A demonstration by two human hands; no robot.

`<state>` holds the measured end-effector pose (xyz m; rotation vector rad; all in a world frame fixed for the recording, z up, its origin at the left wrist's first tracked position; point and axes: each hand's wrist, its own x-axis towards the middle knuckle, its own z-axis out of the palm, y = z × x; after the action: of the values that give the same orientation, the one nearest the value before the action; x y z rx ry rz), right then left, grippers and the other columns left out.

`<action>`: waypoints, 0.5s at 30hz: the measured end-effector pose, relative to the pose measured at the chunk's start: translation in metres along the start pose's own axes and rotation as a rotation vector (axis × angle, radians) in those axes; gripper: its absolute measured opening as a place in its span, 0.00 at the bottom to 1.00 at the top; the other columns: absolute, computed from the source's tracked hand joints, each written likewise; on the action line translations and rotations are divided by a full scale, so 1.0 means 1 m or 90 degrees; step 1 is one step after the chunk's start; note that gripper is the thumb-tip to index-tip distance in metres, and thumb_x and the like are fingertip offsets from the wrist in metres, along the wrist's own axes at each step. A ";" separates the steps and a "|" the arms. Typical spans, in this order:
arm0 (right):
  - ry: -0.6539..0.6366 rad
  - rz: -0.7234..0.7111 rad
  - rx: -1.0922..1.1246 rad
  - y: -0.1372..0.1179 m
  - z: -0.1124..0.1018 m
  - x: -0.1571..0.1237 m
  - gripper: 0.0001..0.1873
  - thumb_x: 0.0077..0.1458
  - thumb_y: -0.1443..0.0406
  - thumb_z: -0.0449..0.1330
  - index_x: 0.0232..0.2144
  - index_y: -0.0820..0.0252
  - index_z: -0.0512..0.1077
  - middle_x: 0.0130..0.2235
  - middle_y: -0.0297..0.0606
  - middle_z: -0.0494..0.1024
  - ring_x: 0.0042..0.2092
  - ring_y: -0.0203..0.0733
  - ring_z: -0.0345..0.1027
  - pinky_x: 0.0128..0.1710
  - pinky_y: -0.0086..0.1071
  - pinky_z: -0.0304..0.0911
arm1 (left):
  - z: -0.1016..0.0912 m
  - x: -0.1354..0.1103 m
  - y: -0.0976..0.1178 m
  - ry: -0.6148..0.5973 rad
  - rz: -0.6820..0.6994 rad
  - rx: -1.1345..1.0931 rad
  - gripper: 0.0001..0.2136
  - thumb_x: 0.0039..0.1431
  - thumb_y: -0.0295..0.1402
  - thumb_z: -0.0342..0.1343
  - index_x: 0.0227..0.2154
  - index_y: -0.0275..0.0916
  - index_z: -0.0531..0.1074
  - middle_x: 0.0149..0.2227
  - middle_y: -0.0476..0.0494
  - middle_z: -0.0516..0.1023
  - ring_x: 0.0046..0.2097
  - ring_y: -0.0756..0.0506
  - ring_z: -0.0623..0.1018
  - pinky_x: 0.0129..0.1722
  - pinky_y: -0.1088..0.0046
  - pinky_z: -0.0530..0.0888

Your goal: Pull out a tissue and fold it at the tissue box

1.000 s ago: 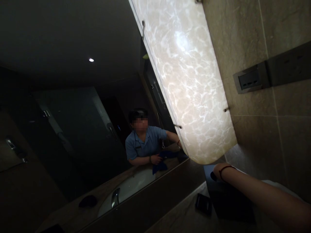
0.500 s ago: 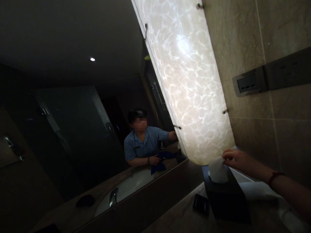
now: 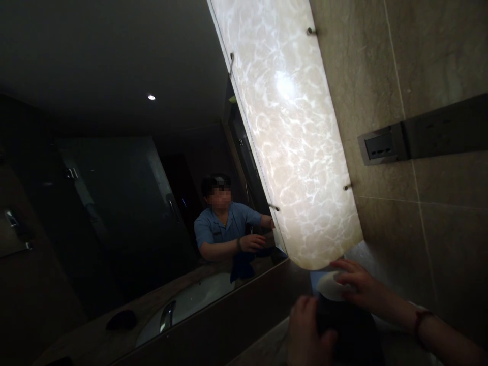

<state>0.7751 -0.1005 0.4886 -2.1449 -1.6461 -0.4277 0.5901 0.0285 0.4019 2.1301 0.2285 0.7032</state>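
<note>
Both hands are engaged: the dark tissue box (image 3: 353, 330) on the surface is steadied by the left hand (image 3: 308, 330), its white tissue (image 3: 331, 285) pinched by the right hand (image 3: 358, 287). Tearing is risked if it is tugged sideways.

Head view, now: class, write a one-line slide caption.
Under a glowing wall lamp, the right hand touches a white tissue atop a dark box steadied by the left hand.

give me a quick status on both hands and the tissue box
Left hand against the dark tissue box. Right hand fingers on the white tissue at its top. Lit wall lamp close above.
</note>
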 end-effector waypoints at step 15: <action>-0.074 0.102 -0.064 0.017 0.021 0.003 0.21 0.42 0.70 0.50 0.37 0.59 0.76 0.44 0.40 0.75 0.52 0.47 0.63 0.53 0.40 0.55 | 0.027 0.087 0.006 -0.002 0.063 0.137 0.12 0.49 0.40 0.53 0.33 0.43 0.76 0.41 0.40 0.77 0.59 0.36 0.64 0.59 0.45 0.52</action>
<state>0.7925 -0.0919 0.4695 -2.3964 -1.5270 -0.3504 0.6766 0.0415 0.4287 2.3602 0.2065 0.7613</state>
